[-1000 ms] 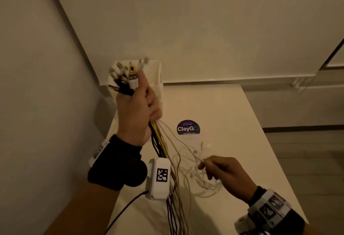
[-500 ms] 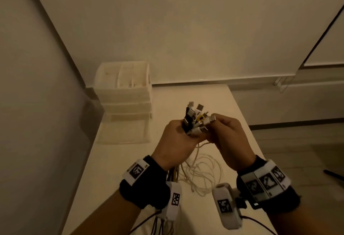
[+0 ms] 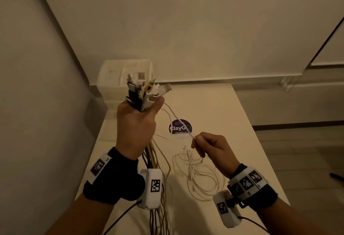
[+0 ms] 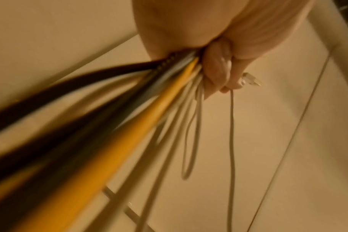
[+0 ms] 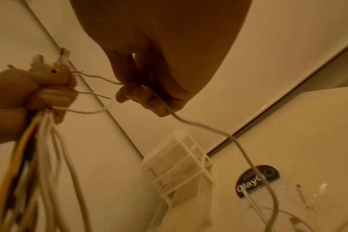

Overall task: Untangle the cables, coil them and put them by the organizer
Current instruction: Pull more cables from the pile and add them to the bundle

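Observation:
My left hand (image 3: 136,123) is raised above the table and grips a bundle of cables (image 3: 144,90) just below their plugs. Black, yellow and white cords (image 4: 149,122) hang down from the fist past my wrist. My right hand (image 3: 208,146) pinches one thin white cable (image 3: 176,118) that runs taut from the bundle down to my fingers (image 5: 137,94). Loose white cable loops (image 3: 197,171) lie on the table under the right hand. The white plastic organizer (image 3: 113,78) stands at the table's far left corner, behind the bundle.
The white table (image 3: 223,115) carries a round purple sticker (image 3: 184,127) near its middle. Walls close in on the left and behind. The table's right edge drops to the floor (image 3: 301,160). A dark object (image 3: 337,177) lies on the floor at far right.
Both hands were together at the plug ends half a second ago. Now the left hand has lifted the bundle up and left, and the right has moved down, drawing out one white cable.

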The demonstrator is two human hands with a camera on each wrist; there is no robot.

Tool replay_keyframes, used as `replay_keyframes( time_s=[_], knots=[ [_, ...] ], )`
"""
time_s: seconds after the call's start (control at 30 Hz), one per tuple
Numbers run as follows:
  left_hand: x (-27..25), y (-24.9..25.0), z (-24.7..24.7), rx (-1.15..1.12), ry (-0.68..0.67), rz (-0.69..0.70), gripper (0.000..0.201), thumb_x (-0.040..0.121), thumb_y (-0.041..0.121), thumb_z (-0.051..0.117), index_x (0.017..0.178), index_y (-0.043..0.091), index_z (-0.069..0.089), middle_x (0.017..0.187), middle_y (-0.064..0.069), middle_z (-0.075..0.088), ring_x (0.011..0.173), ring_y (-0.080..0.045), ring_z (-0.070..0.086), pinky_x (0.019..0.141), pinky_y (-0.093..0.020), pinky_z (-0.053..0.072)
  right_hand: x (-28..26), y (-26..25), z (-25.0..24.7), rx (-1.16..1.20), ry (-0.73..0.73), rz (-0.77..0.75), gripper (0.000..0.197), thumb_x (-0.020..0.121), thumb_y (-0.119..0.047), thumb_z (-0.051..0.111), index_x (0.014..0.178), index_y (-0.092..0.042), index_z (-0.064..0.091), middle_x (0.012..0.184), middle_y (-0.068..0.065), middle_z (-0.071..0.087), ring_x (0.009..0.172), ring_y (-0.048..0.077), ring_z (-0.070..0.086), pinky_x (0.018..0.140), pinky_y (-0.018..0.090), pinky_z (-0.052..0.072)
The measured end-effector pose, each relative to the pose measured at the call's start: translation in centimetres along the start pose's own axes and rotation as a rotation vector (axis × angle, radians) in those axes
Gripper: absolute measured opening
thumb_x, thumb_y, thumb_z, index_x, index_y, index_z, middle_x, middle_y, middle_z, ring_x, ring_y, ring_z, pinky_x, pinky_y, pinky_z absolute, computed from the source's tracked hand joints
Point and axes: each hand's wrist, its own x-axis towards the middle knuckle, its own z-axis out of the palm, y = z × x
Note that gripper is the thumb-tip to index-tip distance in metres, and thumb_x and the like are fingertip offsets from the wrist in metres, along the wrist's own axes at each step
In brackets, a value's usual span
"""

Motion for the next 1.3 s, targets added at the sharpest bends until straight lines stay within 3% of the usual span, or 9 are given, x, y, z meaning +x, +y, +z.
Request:
replay_keyframes(
  time_s=[0.2,0.37,0.43,0.53,0.7,0.83,1.03,1.17,1.3],
  knots=[
    [2.2,0.2,-4.3,-0.093,0.301,-0.002,0.022,0.082,0.027,0.074,0.071,0.017,0.058,0.046,0.007,0.045,0.033,-0.011,0.033,0.044,-0.021,0.033,-0.6,4.7,-0.3,-0.148,-0.02,0.138,0.036,0.098,-0.015,0.052,0.062,-0.015,0.059,0.054,-0.01,0.048,0.052,0.007,0.042,0.058,0.025,0.037],
    [1.8,-0.4,-4.4,0.026,0.321,0.061,0.044,0.065,0.05,0.082,0.084,0.012,0.07,0.084,-0.025,0.067,0.053,-0.028,0.054,0.059,-0.041,0.045,1.1,2.8,0.1,-0.133,0.175,0.183,0.044,0.092,-0.014,0.06,0.051,-0.016,0.044,0.052,-0.004,0.039,0.052,0.012,0.033,0.057,0.032,0.032],
    [0.9,-0.4,-2.9,0.063,0.155,0.014,0.014,0.077,0.026,0.08,0.075,0.019,0.068,0.064,-0.011,0.066,0.043,-0.017,0.048,0.048,-0.041,0.046,1.8,0.5,0.1,-0.104,0.197,0.168,0.044,0.089,-0.011,0.061,0.05,-0.016,0.041,0.052,-0.002,0.037,0.053,0.014,0.032,0.057,0.034,0.031],
    [-1.4,-0.7,0.6,0.109,-0.194,-0.045,0.018,0.079,0.001,0.074,0.076,0.018,0.07,0.055,0.017,0.064,0.046,0.006,0.056,0.05,-0.011,0.043,2.4,-4.0,-0.1,-0.041,0.096,0.083,0.046,0.089,-0.009,0.06,0.048,-0.019,0.042,0.05,-0.004,0.037,0.049,0.012,0.031,0.053,0.031,0.029],
    [-2.0,-2.2,3.3,0.196,-0.367,-0.03,0.011,0.082,0.013,0.075,0.093,0.013,0.076,0.081,0.003,0.075,0.077,-0.008,0.07,0.072,-0.027,0.055,2.6,-9.4,-0.7,0.188,0.041,0.014,0.039,0.091,-0.015,0.057,0.053,-0.005,0.055,0.051,0.003,0.037,0.048,0.012,0.027,0.052,0.032,0.021],
    [-0.7,-1.4,3.2,0.123,-0.231,-0.013,0.029,0.083,0.004,0.07,0.065,0.027,0.065,0.05,-0.002,0.049,0.04,0.002,0.05,0.048,-0.022,0.037,2.1,-8.2,-1.7,0.2,-0.018,0.009,0.046,0.094,-0.026,0.047,0.078,0.017,0.052,0.059,0.014,0.037,0.052,0.019,0.029,0.051,0.029,0.028],
    [2.8,0.1,0.0,-0.17,0.07,-0.114,0.035,0.088,0.012,0.068,0.057,0.021,0.054,0.041,0.011,0.037,0.029,-0.006,0.027,0.038,-0.016,0.026,0.4,-1.9,-2.4,0.04,-0.008,0.088,0.043,0.092,-0.037,0.051,0.066,-0.003,0.06,0.06,0.014,0.038,0.052,0.015,0.033,0.053,0.028,0.028],
    [3.7,0.4,-2.8,0.008,0.145,-0.022,0.035,0.082,0.031,0.071,0.059,0.018,0.048,0.041,0.006,0.037,0.037,-0.015,0.033,0.044,-0.025,0.033,0.2,1.6,-3.3,-0.124,0.095,0.147,0.049,0.081,-0.054,0.054,0.058,-0.011,0.057,0.055,0.001,0.039,0.052,0.014,0.036,0.054,0.029,0.031],
    [3.0,-0.4,-2.9,-0.064,0.207,-0.1,0.041,0.086,0.024,0.071,0.052,0.02,0.048,0.038,0.009,0.034,0.03,-0.011,0.029,0.043,-0.021,0.029,1.2,1.0,-3.3,-0.113,0.136,0.167,0.046,0.087,-0.043,0.064,0.052,-0.016,0.05,0.052,-0.004,0.039,0.05,0.013,0.035,0.055,0.031,0.033]
  ],
)
